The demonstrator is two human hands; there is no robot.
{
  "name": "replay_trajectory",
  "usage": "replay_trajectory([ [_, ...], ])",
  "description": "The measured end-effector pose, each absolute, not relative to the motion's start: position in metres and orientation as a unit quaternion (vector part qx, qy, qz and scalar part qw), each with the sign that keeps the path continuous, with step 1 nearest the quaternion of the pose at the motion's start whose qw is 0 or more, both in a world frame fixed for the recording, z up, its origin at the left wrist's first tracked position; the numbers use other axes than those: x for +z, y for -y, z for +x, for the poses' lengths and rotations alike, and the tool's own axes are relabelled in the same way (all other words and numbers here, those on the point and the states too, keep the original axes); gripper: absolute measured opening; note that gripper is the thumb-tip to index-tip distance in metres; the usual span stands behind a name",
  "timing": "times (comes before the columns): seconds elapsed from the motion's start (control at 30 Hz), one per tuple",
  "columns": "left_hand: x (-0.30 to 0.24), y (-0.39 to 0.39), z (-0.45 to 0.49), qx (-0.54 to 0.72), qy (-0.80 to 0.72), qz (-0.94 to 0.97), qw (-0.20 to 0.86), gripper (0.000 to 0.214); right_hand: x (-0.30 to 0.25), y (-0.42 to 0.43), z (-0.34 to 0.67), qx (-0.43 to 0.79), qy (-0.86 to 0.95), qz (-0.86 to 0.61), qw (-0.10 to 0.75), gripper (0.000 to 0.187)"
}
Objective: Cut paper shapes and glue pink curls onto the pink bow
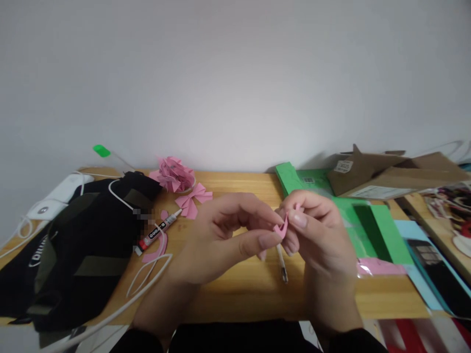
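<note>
Between my two hands, above the wooden table, is a small folded strip of pink paper [282,229]. My left hand [235,230] pinches one end of it between thumb and fingertips. The other end is gripped by my right hand [316,225], thumb pressed against the fingers. Part of the strip is hidden by the fingertips. Under the hands a thin white pen-like stick [281,264] lies on the table. Beyond my left hand rest a pink paper bow shape [194,199] and a bunch of folded pink paper [172,174].
A glue tube [158,231] lies left of my hands beside a white cable [150,274]. Further left sits a black bag [106,245]. On the right are green paper packs [349,215], a brown cardboard box [390,176] and a dark phone-like object [437,269].
</note>
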State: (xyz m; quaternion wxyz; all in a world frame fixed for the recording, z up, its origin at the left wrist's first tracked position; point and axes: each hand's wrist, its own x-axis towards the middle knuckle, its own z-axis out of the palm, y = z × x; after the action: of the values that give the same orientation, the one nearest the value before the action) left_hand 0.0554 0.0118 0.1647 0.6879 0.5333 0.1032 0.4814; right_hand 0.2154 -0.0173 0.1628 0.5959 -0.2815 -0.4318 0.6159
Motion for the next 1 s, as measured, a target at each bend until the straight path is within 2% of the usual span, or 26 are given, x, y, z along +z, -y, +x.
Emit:
replay_trajectory([
  [0.3,0.1633,-0.013,0.0547,0.438,-0.086,0.497,0.744,0.012,0.1617,0.0153,0.216,0.642,0.43,-0.266,0.577,0.014],
  [1.0,0.1594,-0.015,0.0553,0.421,-0.073,0.49,0.76,0.007,0.1619,0.0136,0.2166,0.645,0.439,-0.257,0.57,0.016],
])
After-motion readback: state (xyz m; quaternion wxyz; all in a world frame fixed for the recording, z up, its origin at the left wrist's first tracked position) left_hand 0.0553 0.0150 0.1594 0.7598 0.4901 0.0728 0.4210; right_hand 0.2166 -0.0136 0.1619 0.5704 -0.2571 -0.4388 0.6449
